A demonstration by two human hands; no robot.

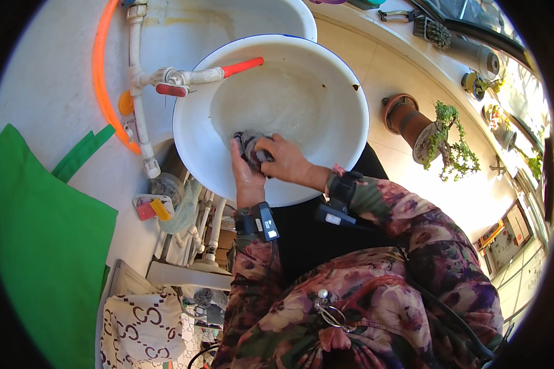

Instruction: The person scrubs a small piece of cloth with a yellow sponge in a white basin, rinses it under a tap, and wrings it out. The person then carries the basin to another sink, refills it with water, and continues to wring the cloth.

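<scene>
A wet, bunched grey cloth (248, 146) with dark stripes is held between my two hands, over the near side of a white enamel basin (198, 152) with a blue rim. My left hand (247, 177) supports it from the left, palm turned inward. From the right, my right hand (284, 159) grips the cloth with bent fingers. Shallow cloudy water (277, 99) covers the basin's bottom. A few dark chips mark the basin's enamel. The cloth's exact kind cannot be made out.
A white pipe tap with a red handle (171, 89) and red hose end (243, 67) reaches over the basin. An orange hose (100, 74) curves at left. Soap bars (159, 209) lie in a dish beside green fabric (46, 221). A potted plant (450, 138) stands right.
</scene>
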